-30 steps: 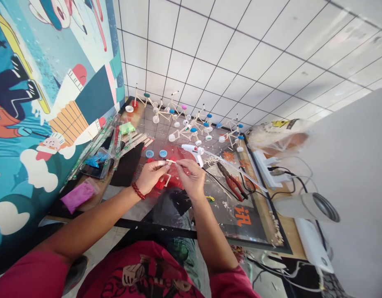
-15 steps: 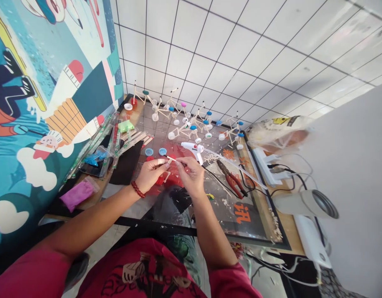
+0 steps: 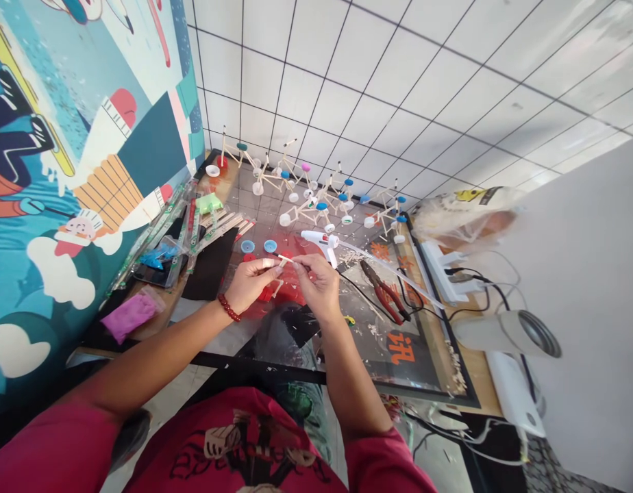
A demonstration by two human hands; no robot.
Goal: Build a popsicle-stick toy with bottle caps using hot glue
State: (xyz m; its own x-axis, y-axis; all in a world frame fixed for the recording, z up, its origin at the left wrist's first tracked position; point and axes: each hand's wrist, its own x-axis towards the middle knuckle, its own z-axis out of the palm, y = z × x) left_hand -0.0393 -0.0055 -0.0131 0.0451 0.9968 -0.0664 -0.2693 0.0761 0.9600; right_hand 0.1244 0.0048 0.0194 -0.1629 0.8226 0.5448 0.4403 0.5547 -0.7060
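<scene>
right, in our left hand [image 3: 251, 282] the thumb and fingertips are pinched together on a small pale stick piece [image 3: 285, 259] with a dark tip. our right hand [image 3: 319, 284] pinches the other side of it, its fingers curled in; the exact grip is too small to tell. the piece is above the middle of the tabletop [image 3: 368, 349], between our two hands. just below our fingertips we see a pale bent stick frame [image 3: 278, 287] beside a red part [image 3: 266, 294]. past our left hand sit two blue caps [image 3: 270, 246], side by side, and past our right hand lies a white glue gun [image 3: 320, 239]. farther right, red-handled pliers [image 3: 388, 296] lie towards the right edge. left of our hands is a black sheet [image 3: 209, 266], with a pink packet [image 3: 132, 314] near the left front corner. along the back edge stand stick models [image 3: 321, 207] with white and coloured round parts.
</scene>
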